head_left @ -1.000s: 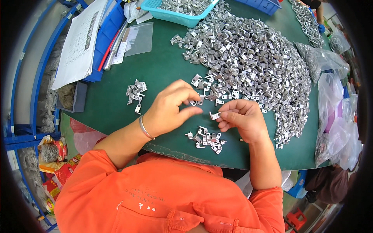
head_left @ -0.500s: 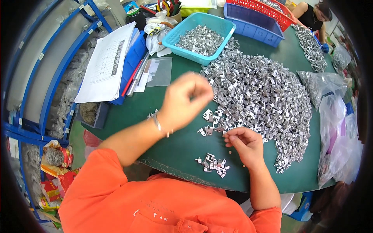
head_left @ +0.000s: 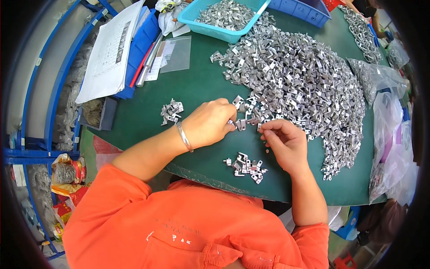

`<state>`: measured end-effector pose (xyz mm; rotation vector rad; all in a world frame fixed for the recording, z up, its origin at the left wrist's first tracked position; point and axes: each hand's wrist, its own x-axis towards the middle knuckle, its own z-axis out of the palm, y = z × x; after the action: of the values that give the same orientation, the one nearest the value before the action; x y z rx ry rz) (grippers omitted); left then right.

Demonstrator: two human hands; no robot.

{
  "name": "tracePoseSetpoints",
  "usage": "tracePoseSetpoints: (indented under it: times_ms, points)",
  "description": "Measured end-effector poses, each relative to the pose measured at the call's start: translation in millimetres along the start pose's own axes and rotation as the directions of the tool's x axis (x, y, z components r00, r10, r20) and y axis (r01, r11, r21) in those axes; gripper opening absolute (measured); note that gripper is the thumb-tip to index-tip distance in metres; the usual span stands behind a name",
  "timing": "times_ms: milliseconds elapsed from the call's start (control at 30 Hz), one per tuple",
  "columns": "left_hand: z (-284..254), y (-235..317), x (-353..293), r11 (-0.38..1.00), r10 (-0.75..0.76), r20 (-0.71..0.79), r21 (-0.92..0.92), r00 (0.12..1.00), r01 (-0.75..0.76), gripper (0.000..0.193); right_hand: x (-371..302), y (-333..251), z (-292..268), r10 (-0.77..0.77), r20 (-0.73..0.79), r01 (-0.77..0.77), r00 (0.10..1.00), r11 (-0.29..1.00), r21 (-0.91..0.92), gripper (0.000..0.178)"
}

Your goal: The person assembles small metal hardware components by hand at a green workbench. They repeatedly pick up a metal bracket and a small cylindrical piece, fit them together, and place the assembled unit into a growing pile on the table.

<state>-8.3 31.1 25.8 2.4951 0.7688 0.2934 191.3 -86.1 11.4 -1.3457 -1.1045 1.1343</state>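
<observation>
A large heap of small silver metal brackets [head_left: 300, 80] with holes lies on the green table. My left hand [head_left: 210, 122], a bangle on its wrist, is closed at the heap's near left edge, its fingertips pinched on a small metal bracket [head_left: 230, 122]. Facing it, my right hand [head_left: 285, 144] has thumb and fingers pressed together beside the heap; what they hold, if anything, is hidden. A small pile of brackets [head_left: 245, 167] lies between my hands and my body. Left of my left wrist sits another small pile [head_left: 171, 112].
A turquoise basket [head_left: 215, 28] of metal parts stands behind the heap, beside a blue bin [head_left: 309, 13]. Papers [head_left: 109, 54] lean on a blue box at left, near pens [head_left: 148, 62]. Chain-like metal rings [head_left: 362, 36] and plastic bags [head_left: 387, 134] line the right side.
My left hand has come down toward me to the heap's edge, and its fingers have closed. The right hand stays nearly in place. The whole view has shifted slightly.
</observation>
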Motion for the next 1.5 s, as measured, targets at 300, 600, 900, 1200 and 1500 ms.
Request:
tracePoseSetpoints:
  times_ms: [300, 600, 900, 1200, 1500]
  points:
    - [11, 13, -4, 0.816, 0.004, -0.138, -0.571, 0.990, -0.083, 0.017, -4, -2, 14, -0.178, 0.042, 0.183, 0.983, 0.954, -0.240, 0.018]
    - [13, 15, -9, 0.584, -0.048, -0.062, -0.812, 0.997, -0.023, 0.023, 1, -9, 9, -0.522, 0.081, 0.505, 0.849, 0.758, -0.412, 0.014]
    - [13, 15, -8, 0.806, 0.114, -0.318, -0.525, 0.941, -0.275, 0.022, -1, -5, 4, -0.296, 0.111, 0.311, 0.949, 0.937, -0.158, 0.016]
    - [18, 10, -9, 0.625, 0.104, -0.282, -0.727, 0.954, -0.284, 0.043, 0, -9, -2, -0.361, 0.202, 0.392, 0.910, 0.908, -0.145, 0.012]
    - [23, 5, -5, 0.922, 0.125, -0.189, -0.341, 0.974, -0.185, 0.024, -1, -15, -10, -0.283, 0.523, 0.497, 0.804, 0.803, -0.329, 0.017]
